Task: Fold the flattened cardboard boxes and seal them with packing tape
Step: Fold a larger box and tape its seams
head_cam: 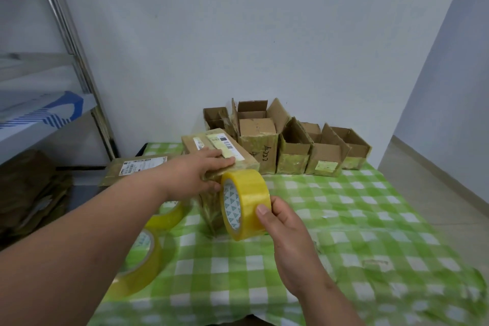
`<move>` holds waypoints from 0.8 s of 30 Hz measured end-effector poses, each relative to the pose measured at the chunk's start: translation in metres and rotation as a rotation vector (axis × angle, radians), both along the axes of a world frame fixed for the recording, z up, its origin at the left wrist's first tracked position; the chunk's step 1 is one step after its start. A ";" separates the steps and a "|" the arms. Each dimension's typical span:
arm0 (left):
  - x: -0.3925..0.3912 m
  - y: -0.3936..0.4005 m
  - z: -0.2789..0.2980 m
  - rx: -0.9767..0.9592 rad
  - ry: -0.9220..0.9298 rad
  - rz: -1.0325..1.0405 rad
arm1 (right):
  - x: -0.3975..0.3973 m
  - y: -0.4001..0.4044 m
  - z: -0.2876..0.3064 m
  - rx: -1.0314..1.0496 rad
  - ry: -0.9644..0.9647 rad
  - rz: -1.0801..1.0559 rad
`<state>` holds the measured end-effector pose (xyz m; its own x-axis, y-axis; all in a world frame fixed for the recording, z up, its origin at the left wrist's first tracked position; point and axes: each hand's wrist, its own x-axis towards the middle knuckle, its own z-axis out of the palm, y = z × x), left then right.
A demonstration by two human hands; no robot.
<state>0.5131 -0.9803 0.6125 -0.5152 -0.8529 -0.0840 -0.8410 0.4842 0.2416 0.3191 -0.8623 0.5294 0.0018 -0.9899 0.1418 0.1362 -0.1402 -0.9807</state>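
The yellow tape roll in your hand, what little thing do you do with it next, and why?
Probably pull the tape roll along the box to lay a strip over it. The right hand grips the roll right against the box's near end, and the left hand presses flat on the box top, steadying it. Whether the tape end is already stuck is unclear.

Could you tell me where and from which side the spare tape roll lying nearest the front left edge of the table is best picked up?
Probably by its rim, from above: the spare tape roll lies nearly flat on the checked tablecloth with its open core facing up. A grip with fingers inside the core and thumb on the outer band should work. The left forearm crosses above it, so come from its near side.
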 end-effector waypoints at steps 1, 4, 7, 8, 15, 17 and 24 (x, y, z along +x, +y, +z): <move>0.002 -0.001 0.001 0.009 -0.004 -0.001 | 0.002 0.002 -0.001 -0.012 0.018 0.002; 0.007 -0.002 0.003 0.046 0.012 0.001 | 0.002 0.010 -0.011 0.001 0.048 0.000; 0.008 -0.002 0.002 0.064 0.035 -0.003 | -0.002 0.021 -0.023 0.063 0.039 -0.002; 0.008 -0.002 0.002 0.068 0.038 -0.006 | -0.003 0.024 -0.026 0.084 0.028 0.005; 0.003 0.003 0.005 0.092 0.159 0.047 | -0.001 0.026 -0.037 0.158 0.115 0.019; -0.006 0.007 -0.001 0.021 0.269 0.134 | 0.004 0.025 -0.039 0.160 0.151 0.010; -0.030 0.006 -0.027 -0.308 0.217 0.277 | 0.009 0.019 -0.040 0.164 0.181 0.020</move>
<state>0.4827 -0.9739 0.5855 -0.2420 -0.9293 0.2792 -0.8946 0.3251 0.3067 0.3285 -0.8430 0.4897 0.0326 -0.9992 -0.0248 -0.0425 0.0234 -0.9988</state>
